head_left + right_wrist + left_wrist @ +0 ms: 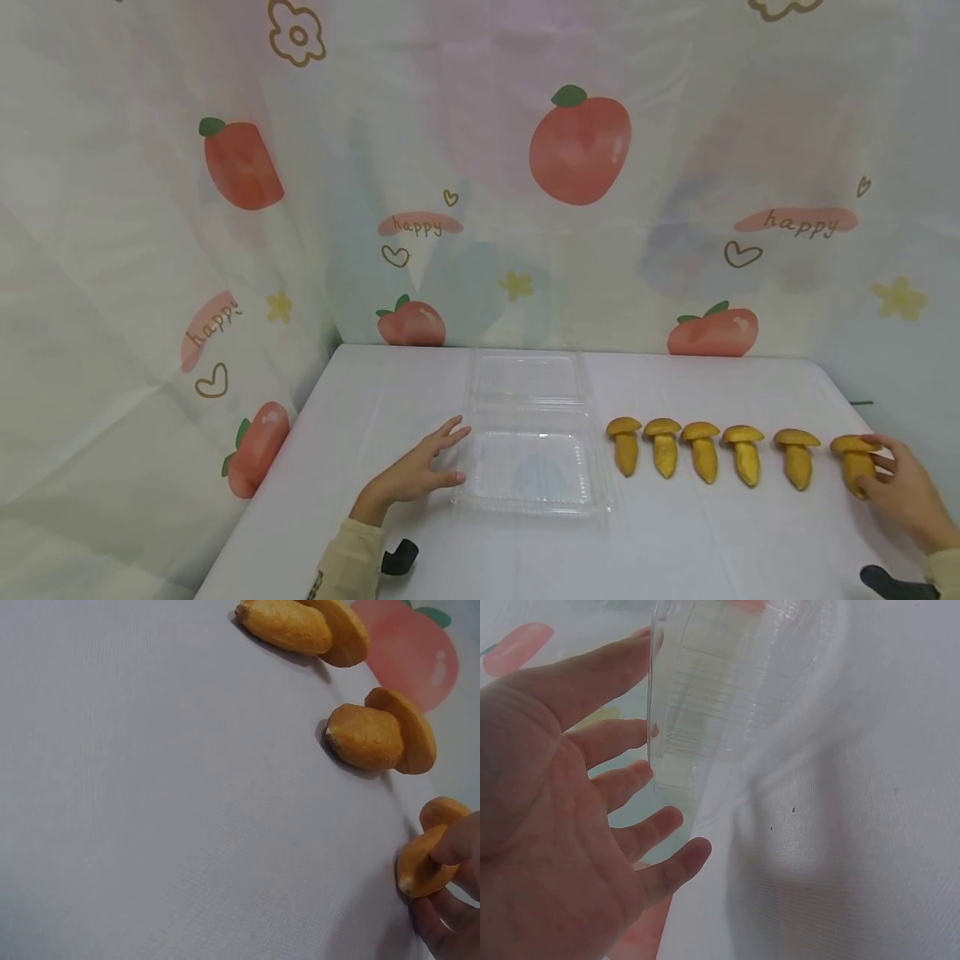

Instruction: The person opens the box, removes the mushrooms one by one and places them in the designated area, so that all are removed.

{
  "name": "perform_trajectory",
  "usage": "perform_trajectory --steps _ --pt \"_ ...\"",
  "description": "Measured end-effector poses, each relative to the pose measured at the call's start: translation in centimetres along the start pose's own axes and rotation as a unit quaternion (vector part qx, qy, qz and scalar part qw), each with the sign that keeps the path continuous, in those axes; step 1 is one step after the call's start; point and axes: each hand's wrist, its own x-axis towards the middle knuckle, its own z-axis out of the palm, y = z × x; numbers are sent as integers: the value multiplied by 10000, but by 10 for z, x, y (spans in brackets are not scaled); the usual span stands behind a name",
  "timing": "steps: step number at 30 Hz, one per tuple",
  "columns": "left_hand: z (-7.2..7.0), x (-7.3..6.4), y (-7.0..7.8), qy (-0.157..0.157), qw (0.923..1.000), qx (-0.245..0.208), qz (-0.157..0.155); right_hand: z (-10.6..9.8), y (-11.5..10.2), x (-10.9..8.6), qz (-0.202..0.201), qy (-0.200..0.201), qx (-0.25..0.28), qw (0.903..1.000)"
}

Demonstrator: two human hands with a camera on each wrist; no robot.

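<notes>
A clear plastic clamshell box lies on the table with its lid folded back. My left hand is at the box's left edge with fingers spread; in the left wrist view the fingertips meet or nearly meet the clear rim. At the far right, my right hand pinches the rightmost yellow-brown mushroom by its stem, thumb on the near side. The right wrist view shows that mushroom lying at the table surface, partly covered by the fingers.
Several more mushrooms lie in a row between the box and my right hand, caps pointing away. A white cloth covers the table. Behind and to the left hangs a printed curtain. Black straps sit by both wrists.
</notes>
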Motion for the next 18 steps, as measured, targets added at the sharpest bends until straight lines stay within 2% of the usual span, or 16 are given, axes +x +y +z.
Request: perform_trajectory --steps 8,18 --pt "0 0 1 -10 10000 -13 -1 4 1 1 -37 30 -124 9999" --pt "-1 0 1 -28 10000 -54 67 5 5 0 16 -10 53 10000"
